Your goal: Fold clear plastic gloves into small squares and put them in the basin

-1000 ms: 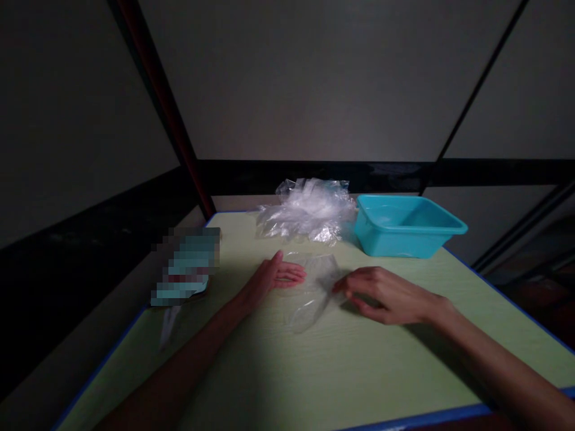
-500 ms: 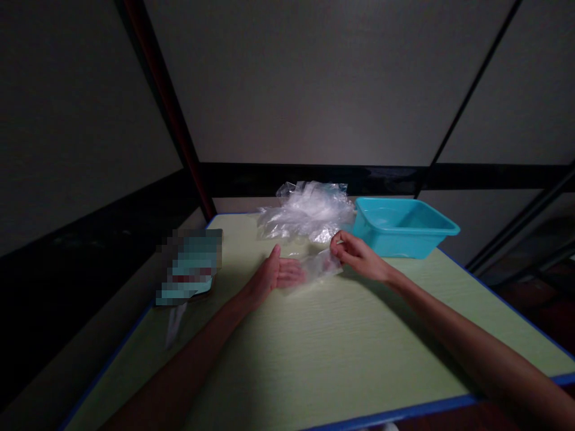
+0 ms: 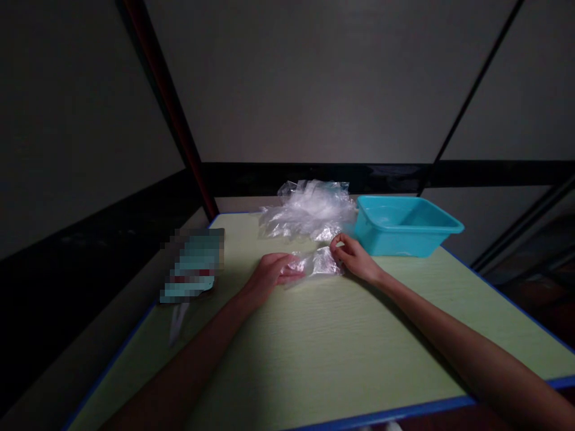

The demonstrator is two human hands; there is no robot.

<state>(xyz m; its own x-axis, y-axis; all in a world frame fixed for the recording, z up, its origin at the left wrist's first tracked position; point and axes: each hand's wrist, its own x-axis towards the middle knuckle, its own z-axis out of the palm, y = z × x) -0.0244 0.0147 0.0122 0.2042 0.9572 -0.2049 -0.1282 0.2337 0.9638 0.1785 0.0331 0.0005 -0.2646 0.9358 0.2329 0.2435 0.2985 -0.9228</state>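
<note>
A clear plastic bag (image 3: 318,263) stretches between my two hands just over the table's middle. My left hand (image 3: 268,272) is closed on the bag's left end, thumb on top and fingers behind or under the film. At the bag's right end, my right hand (image 3: 353,256) pinches the corner between thumb and bent fingers. Light glints off creases in the film. Behind my hands lies a loose pile of clear plastic bags (image 3: 309,209).
A turquoise plastic basin (image 3: 399,242) stands at the back right, beside the pile. At the left edge is a blurred-out greenish thing (image 3: 193,266), with a whitish strip (image 3: 178,323) near it. The pale green table (image 3: 323,353) has blue edging; wall panels rise behind.
My left hand has gone from flat, with its thumb up, to closed over the bag's left end. The right hand keeps its pinch and has barely moved.
</note>
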